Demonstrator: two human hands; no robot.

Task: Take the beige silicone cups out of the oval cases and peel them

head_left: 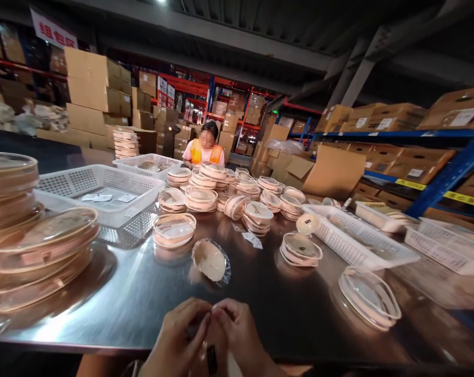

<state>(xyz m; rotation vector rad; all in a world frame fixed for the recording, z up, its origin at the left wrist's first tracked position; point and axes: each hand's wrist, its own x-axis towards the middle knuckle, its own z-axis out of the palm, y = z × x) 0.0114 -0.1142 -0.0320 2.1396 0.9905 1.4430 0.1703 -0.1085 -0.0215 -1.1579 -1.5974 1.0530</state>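
Observation:
At the table's near edge, my left hand [184, 335] and my right hand [239, 330] meet, fingers pinched together. Between them is a pale, thin piece with a black label [211, 359]; its upper part is hidden by my fingers, and I cannot make out its kind. Just beyond my hands lies a pale oval piece in crinkled clear wrap [211, 262]. Round, shallow, peach-coloured containers with clear tops stand around it: one short stack [174, 230] to the left, another [300, 249] to the right, and a tilted one [369, 298] farther right.
Tall stacks of round containers [44, 251] crowd the left. A white perforated basket [99, 191] holds paper slips; another basket [358, 241] is at right. Many containers are piled mid-table [217, 183]. A person in an orange vest [205, 149] sits opposite. Carton shelves [397, 141] stand right.

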